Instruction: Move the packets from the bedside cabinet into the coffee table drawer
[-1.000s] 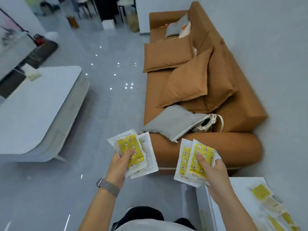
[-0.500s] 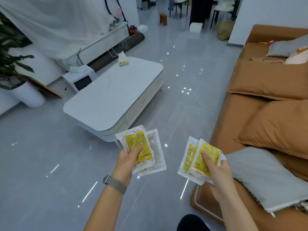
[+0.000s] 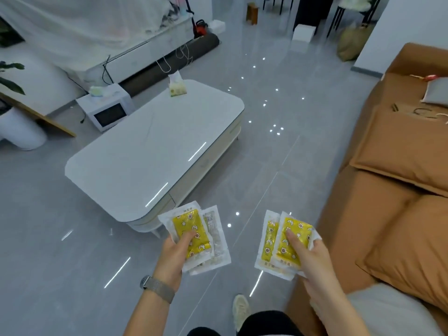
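The left hand [image 3: 173, 255] grips a fan of yellow packets [image 3: 194, 236] under its thumb; the right hand [image 3: 311, 258] holds a second stack [image 3: 282, 243] the same way. Both bundles hang near the coffee table [image 3: 150, 151], just off its nearest corner. This looks like the carrying step; next, one hand must be freed to pull the shut drawer [image 3: 201, 175] open.

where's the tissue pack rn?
Head view, upper centre: the tissue pack stands on the far end of the white coffee table, right of the microwave on the floor.
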Demonstrator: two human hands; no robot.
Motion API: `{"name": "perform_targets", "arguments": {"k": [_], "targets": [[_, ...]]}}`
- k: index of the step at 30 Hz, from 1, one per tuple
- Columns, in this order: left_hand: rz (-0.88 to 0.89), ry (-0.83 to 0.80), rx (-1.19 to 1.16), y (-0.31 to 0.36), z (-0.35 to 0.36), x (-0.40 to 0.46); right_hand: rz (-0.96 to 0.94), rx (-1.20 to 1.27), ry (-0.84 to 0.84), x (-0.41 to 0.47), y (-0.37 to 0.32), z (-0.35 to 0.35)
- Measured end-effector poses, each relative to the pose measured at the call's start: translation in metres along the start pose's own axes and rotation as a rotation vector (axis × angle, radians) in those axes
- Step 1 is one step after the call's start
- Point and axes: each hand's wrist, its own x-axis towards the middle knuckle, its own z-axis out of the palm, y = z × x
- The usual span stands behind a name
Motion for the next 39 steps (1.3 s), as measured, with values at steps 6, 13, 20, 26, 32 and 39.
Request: {"name": "perform_targets", "arguments": {"k": [6, 13, 20, 26, 32, 39], "targets": [[-0.024, 0.108, -0.054, 0.041, 0.013, 0.076, 0.044, -0.094, -0.084, 0.105, -0.052, 0.061], [-0.054, 0.225, -0.123, 0.075, 0.007, 0.179, 0.109, -0.214, -0.166, 0.22, -0.075, 0.15], [-0.07, 0.261, -0.129, 0.124, 0.032, 0.3, 0.118, -0.342, -0.237, 0.321, -0.117, 0.22], [-0.044, 0.298, -0.15, 0.155, 0.075, 0.379, 0.142, -0.385, -0.248, 0.4, -0.146, 0.251], [-0.026, 0.386, -0.18, 0.146, 0.118, 0.442, 0.231, -0.455, -0.275, 0.496, -0.144, 0.238], [-0.034, 0.485, -0.243, 0.084, 0.178, 0.513, 0.253, -0.581, -0.345, 0.631, -0.105, 0.226]]}}
